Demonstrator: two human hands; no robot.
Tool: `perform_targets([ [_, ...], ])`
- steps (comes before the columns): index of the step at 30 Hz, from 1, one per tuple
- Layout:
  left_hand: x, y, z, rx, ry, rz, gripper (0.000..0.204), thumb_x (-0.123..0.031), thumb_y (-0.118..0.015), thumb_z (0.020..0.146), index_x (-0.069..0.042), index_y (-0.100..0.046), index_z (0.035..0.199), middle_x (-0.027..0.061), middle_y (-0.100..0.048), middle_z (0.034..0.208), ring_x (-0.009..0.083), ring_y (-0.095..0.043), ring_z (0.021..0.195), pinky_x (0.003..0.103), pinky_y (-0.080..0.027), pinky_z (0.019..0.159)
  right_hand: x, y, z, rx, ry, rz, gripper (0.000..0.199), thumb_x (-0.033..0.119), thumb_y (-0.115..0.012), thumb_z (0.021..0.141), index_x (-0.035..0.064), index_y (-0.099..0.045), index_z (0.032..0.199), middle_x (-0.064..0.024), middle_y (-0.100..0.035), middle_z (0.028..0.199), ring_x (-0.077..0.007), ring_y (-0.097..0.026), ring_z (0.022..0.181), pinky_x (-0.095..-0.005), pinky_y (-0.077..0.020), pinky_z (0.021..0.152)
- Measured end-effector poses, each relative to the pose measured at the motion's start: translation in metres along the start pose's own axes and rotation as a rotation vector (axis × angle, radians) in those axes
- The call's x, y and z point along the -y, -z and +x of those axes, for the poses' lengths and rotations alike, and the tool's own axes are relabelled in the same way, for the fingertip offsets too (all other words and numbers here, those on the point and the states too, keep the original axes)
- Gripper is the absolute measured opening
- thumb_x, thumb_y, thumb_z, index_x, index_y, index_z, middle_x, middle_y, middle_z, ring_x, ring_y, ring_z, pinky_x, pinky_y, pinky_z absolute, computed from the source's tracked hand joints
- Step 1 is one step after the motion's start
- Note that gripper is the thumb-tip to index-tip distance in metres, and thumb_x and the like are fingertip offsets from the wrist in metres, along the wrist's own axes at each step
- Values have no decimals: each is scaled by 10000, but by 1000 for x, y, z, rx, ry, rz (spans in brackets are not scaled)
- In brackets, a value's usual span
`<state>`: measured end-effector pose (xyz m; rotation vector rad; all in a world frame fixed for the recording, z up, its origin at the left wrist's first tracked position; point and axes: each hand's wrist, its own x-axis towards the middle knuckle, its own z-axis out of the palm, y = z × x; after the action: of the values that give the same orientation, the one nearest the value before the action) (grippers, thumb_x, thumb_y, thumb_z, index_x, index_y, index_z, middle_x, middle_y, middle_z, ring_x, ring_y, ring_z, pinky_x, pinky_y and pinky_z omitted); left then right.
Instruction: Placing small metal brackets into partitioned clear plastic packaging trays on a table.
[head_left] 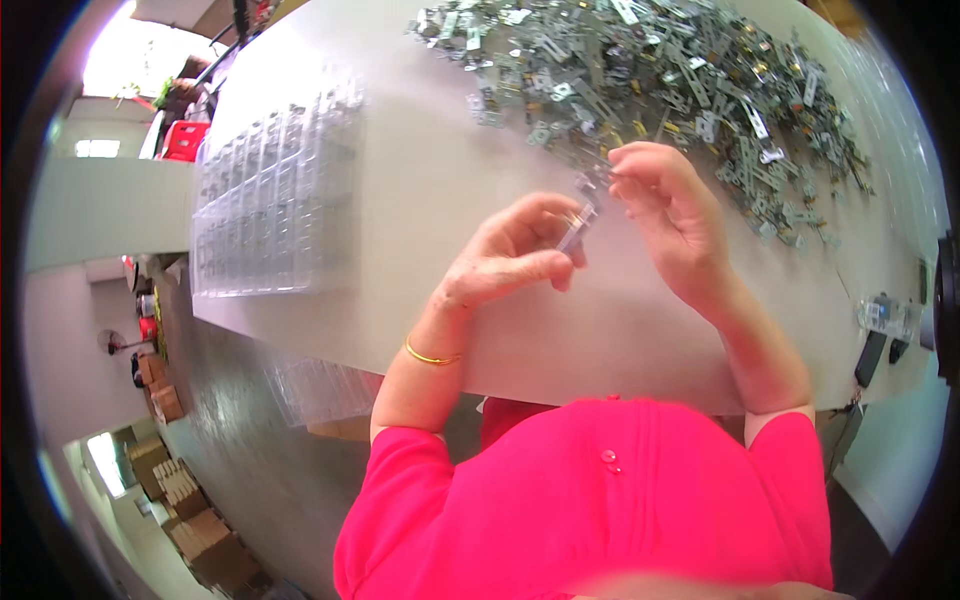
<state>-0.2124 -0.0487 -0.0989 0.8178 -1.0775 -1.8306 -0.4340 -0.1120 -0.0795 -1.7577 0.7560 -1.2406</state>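
My left hand (pixel 510 250) is closed, thumb against fingers, around a small flat metal piece (pixel 577 228) that stands tilted at its fingertips. Just to the right and a little farther away, my right hand (pixel 678 222) has its thumb and forefinger pinched together. A small grey metal part (pixel 596 178) shows at those fingertips, blurred, so its exact shape is unclear. Both hands hover above the table, close together but apart. A large heap of loose metal fittings (pixel 640 80), silvery with some brass-coloured bits, spreads just beyond my right hand.
Stacked clear plastic trays (pixel 275 215) with rows of compartments stand at the table's left side. The pale table (pixel 420 130) has its near edge against me. A clear plastic bottle (pixel 890 315) lies at the far right. Cardboard boxes (pixel 205 535) are stacked on the floor at lower left.
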Motion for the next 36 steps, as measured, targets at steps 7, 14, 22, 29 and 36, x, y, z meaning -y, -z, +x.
perform_targets([
  [7,-2,1,2,116,79,-3,582,-174,-775,880,-31,-487,1366,135,-673,977,187,-654,808,320,-522,748,9,0,-4,169,-122,146,84,19,-579,1010,13,-605,1090,-22,-593,919,-81,-544,786,-236,-473,718],
  [14,-1,1,3,203,36,-94,477,-185,-753,905,-8,-500,1268,133,-668,1030,220,-682,880,343,-529,817,9,-5,-9,114,7,-50,99,0,-565,1011,12,-596,1105,-37,-605,863,-78,-566,674,-232,-497,597],
  [22,8,-12,12,-260,-453,757,247,-58,-762,843,0,-600,1021,81,-658,939,173,-652,862,324,-531,795,0,-8,-9,-27,-67,-61,89,18,-580,1007,29,-580,1095,-26,-603,889,-71,-594,632,-231,-519,567],
  [29,5,-25,8,-462,-488,898,164,-29,-762,847,4,-642,956,85,-678,854,173,-685,815,300,-541,755,-3,-7,-7,-103,-53,-101,81,38,-564,1019,42,-579,1098,-17,-608,898,-70,-611,696,-230,-515,597],
  [36,-52,-7,-12,-828,-489,768,126,-40,-746,893,1,-690,998,27,-709,894,73,-640,821,248,-534,743,-24,-24,-21,-25,-28,32,77,44,-598,1000,49,-593,1077,-19,-599,876,-90,-585,705,-248,-491,611],
])
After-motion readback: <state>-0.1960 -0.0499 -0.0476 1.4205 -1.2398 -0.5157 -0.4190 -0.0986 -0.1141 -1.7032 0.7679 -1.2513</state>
